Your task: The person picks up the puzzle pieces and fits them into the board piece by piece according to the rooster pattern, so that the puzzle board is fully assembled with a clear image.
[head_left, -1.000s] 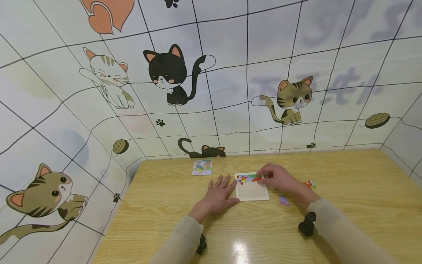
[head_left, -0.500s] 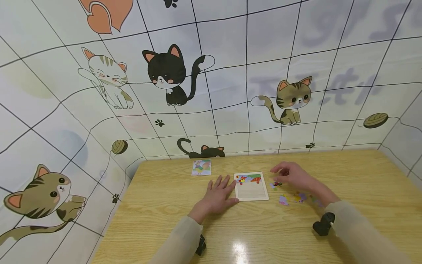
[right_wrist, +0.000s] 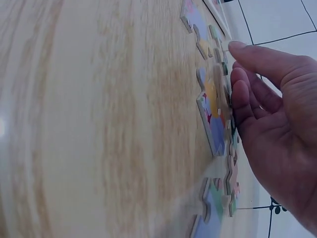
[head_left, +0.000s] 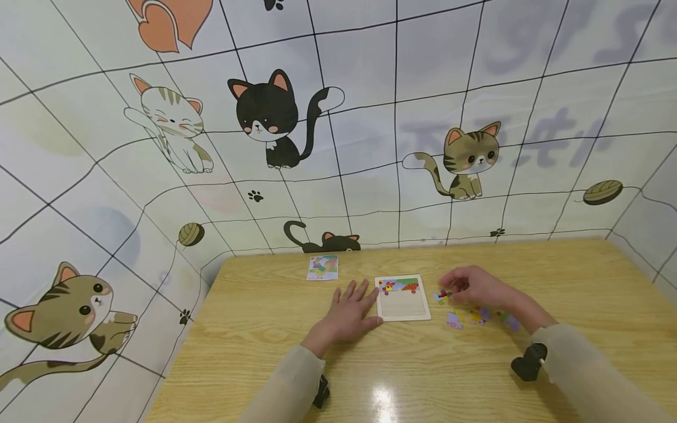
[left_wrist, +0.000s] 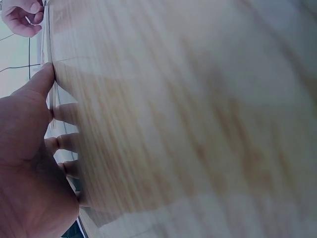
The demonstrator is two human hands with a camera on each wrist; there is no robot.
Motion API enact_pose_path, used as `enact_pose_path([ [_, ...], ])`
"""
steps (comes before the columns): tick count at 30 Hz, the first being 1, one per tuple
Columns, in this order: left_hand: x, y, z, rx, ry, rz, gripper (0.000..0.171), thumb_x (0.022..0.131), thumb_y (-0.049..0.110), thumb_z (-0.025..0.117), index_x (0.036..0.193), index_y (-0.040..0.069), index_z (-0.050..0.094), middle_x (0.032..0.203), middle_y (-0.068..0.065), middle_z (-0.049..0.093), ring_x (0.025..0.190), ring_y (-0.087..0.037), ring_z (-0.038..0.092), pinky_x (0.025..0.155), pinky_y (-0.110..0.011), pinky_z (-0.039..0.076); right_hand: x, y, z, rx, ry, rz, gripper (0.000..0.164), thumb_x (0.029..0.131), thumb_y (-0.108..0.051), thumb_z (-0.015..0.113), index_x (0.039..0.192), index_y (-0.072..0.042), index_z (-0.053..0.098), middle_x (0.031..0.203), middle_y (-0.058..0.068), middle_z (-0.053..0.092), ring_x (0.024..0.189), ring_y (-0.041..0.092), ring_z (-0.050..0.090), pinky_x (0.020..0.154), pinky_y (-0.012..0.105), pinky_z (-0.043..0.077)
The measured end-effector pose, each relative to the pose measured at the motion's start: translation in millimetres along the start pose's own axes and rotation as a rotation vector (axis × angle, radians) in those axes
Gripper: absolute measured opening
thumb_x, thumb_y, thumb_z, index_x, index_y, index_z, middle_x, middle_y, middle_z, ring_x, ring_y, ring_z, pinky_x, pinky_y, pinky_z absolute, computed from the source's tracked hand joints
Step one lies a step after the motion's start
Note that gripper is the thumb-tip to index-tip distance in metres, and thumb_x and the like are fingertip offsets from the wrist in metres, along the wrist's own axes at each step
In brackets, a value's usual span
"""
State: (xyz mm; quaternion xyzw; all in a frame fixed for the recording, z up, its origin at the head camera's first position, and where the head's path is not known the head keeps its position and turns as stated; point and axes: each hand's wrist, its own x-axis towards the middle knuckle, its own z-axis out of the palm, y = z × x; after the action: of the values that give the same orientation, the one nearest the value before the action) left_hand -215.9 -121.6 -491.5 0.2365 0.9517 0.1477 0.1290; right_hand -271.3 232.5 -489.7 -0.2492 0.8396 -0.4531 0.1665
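A white-rimmed puzzle tray (head_left: 404, 306) lies on the table; colourful pieces with a red-and-yellow bird's head fill its top strip, and the part below is bare. My left hand (head_left: 346, 316) lies with fingers spread, thumb and fingertips at the tray's left edge. To the right of the tray, my right hand (head_left: 473, 285) hovers low over loose jigsaw pieces, its fingers loosely bent. The right wrist view shows thumb and fingers apart with nothing pinched, beside a yellow-and-lilac puzzle piece (right_wrist: 213, 119). A lilac puzzle piece (head_left: 454, 320) lies nearer the tray. The hand partly hides other pieces.
A small picture card (head_left: 322, 267) lies at the back of the wooden table (head_left: 254, 329), left of the tray. Behind the table stands a wall covering (head_left: 370, 176) printed with cats. A green-and-blue puzzle piece (right_wrist: 212, 210) lies near the right wrist.
My right hand has left the tray's top right corner, moved right to the loose pieces and come down lower over them. My left hand stays at the tray's edge.
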Motion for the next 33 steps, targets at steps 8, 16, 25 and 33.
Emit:
enact_pose_path([
  [8, 1.4, -2.0, 3.8, -0.033, 0.011, 0.007, 0.071, 0.105, 0.05, 0.051, 0.164, 0.019, 0.027, 0.171, -0.009, 0.012, 0.157, -0.036, 0.003, 0.12, -0.064, 0.003, -0.1, 3.2, 0.4, -0.022, -0.012, 0.0, 0.036, 0.091, -0.006, 0.077, 0.123, 0.007, 0.067, 0.106, 0.01, 0.067, 0.088, 0.018, 0.056, 0.074, 0.027, 0.051],
  [16, -0.3, 0.3, 1.5, -0.016, 0.014, 0.007, 0.07, 0.105, 0.05, 0.051, 0.164, 0.018, 0.03, 0.171, -0.011, 0.015, 0.156, -0.039, 0.007, 0.119, -0.065, 0.006, -0.6, 8.6, 1.5, -0.002, -0.008, -0.01, 0.034, 0.093, -0.008, 0.075, 0.124, 0.005, 0.068, 0.107, 0.009, 0.067, 0.089, 0.016, 0.056, 0.075, 0.027, 0.05],
  [25, -0.8, 0.7, 0.9, 0.006, -0.005, -0.012, 0.071, 0.105, 0.053, 0.05, 0.164, 0.021, 0.028, 0.171, -0.007, 0.014, 0.157, -0.035, 0.007, 0.12, -0.062, 0.008, -0.3, 6.0, 3.0, -0.057, -0.019, -0.046, 0.03, 0.093, -0.006, 0.074, 0.122, 0.004, 0.071, 0.106, 0.007, 0.065, 0.086, 0.014, 0.055, 0.072, 0.027, 0.05],
  [33, -0.8, 1.5, -0.4, 0.004, -0.002, -0.008, 0.07, 0.105, 0.052, 0.05, 0.164, 0.02, 0.028, 0.171, -0.008, 0.014, 0.157, -0.035, 0.007, 0.12, -0.063, 0.008, 1.2, 1.7, 2.9, -0.108, -0.02, -0.022, 0.024, 0.092, -0.006, 0.075, 0.116, -0.002, 0.073, 0.103, 0.004, 0.064, 0.087, 0.017, 0.054, 0.074, 0.028, 0.048],
])
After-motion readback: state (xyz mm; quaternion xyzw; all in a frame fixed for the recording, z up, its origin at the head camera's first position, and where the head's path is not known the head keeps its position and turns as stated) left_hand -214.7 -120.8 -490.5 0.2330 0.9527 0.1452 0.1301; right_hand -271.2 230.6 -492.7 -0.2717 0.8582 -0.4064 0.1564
